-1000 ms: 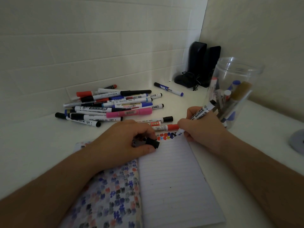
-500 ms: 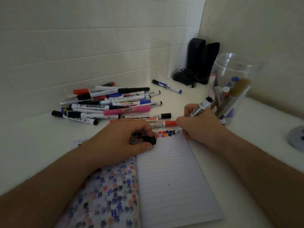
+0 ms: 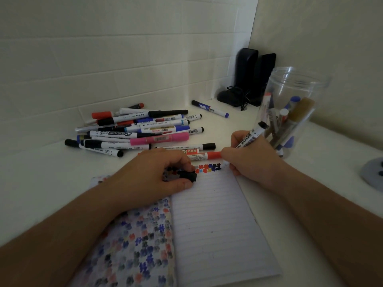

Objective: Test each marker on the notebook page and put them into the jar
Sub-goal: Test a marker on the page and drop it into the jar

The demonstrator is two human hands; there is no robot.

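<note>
The right hand (image 3: 251, 160) gripped a white board marker (image 3: 249, 138) in a writing hold, its tip down on the top line of the notebook page (image 3: 215, 224), at the right end of a row of coloured test marks (image 3: 207, 168). The marker's long axis ran from that tip up and to the right, so its black tail end pointed towards the jar (image 3: 290, 108), which stood just beyond the hand at the right of the frame. The jar's open mouth sat higher in the frame than the marker's tail, and several markers already leaned inside it.

The left hand (image 3: 153, 179) rested on the notebook at centre frame, fingers curled round a black cap (image 3: 187, 176), presumably this marker's own. The two hands were apart, with the test marks between them.

By my reading, capping came next, and that called for the marker tip to swing left to the cap; the drop into the jar fell to the right hand, plainly the nearer one. The untested pile of markers (image 3: 141, 131) lay on the bench (image 3: 41, 172) at upper left, nearer the left hand.
</note>
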